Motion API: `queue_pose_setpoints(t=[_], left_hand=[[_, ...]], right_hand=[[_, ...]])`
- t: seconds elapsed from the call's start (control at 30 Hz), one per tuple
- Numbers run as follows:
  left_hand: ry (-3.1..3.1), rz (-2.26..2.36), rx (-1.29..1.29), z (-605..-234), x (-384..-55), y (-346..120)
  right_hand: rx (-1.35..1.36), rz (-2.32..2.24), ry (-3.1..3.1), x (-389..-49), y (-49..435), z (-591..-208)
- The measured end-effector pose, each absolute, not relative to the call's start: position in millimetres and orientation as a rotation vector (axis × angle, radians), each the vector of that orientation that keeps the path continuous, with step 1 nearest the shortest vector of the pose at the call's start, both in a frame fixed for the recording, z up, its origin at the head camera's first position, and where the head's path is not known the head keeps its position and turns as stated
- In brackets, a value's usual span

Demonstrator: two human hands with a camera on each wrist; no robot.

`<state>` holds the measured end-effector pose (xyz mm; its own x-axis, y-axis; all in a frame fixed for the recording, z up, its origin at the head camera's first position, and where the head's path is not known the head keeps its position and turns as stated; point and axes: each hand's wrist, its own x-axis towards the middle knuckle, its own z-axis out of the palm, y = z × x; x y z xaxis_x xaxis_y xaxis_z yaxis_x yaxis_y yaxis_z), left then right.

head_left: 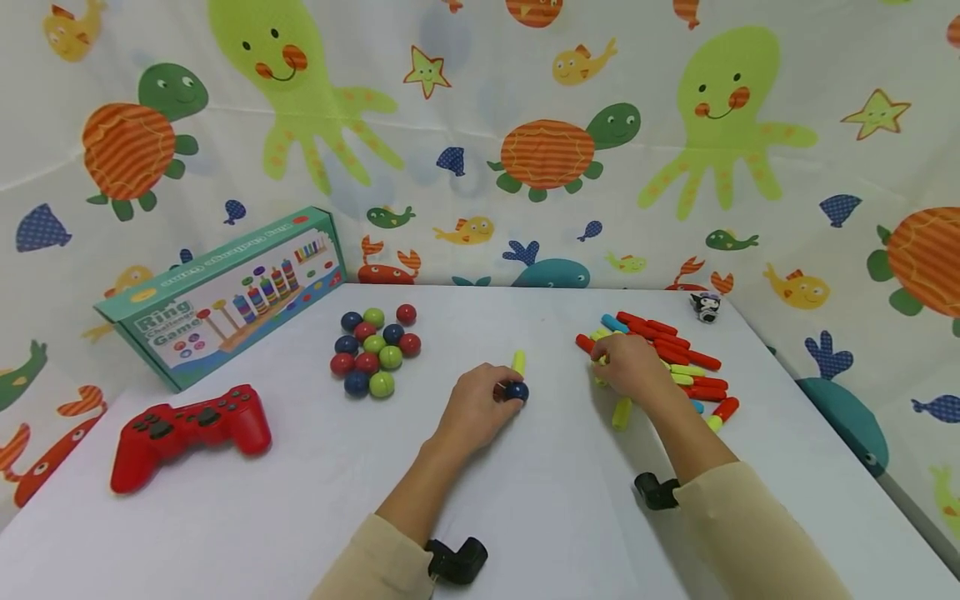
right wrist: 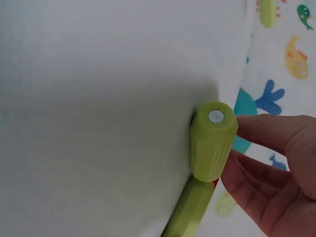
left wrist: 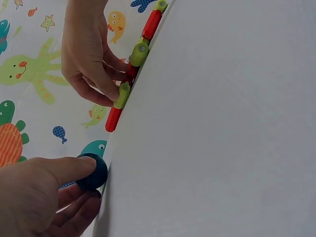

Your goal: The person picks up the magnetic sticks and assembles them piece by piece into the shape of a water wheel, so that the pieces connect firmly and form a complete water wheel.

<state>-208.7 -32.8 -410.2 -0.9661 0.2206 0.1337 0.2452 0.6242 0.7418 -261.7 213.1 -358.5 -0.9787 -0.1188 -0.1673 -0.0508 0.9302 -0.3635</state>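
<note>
My left hand (head_left: 477,407) pinches a dark blue ball (head_left: 516,392) between thumb and fingers, low over the white table. Just behind that ball lies a single yellow-green stick (head_left: 519,361). At the left edge of the stick pile, my right hand (head_left: 633,364) has thumb and fingertips on a yellow-green stick (right wrist: 213,148), whose end shows a pale round disc. Another yellow-green stick (right wrist: 190,207) lies against it. Red sticks (head_left: 705,360), more yellow-green ones and a few blue ones (head_left: 613,323) make up the pile. In the left wrist view, the ball (left wrist: 93,172) sits under my thumb.
Red, green and blue balls (head_left: 366,362) are grouped left of centre. A red game controller (head_left: 191,433) lies at the left, before a green toy box (head_left: 225,296). At the back right stands a small black-and-white figure (head_left: 705,307). A patterned cloth (head_left: 465,108) hangs behind the table.
</note>
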Motion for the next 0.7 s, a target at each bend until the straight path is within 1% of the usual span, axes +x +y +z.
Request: queue_pose_setpoints(t=[0.17,0.3,0.47,0.7], left_hand=[[-2.808,-1.313,-0.384,-409.1,-206.8,-33.4],[-2.814,-1.323,-0.37,-409.2,-205.6,-32.8],[-2.808,-1.334,-0.348,-407.9,-205.1,-33.5],[-2.779,-1.361,-0.339,-407.8,-205.2,-34.5]], right_hand=[[-0.174,-0.536,2.863,-262.2,207.0,-359.6],[-0.211,-0.662,2.793,-262.6,203.8,-361.0],[-0.377,-0.782,2.723,-264.2,200.4,-363.5],[-0.558,-0.795,2.68,-264.3,190.8,-367.1]])
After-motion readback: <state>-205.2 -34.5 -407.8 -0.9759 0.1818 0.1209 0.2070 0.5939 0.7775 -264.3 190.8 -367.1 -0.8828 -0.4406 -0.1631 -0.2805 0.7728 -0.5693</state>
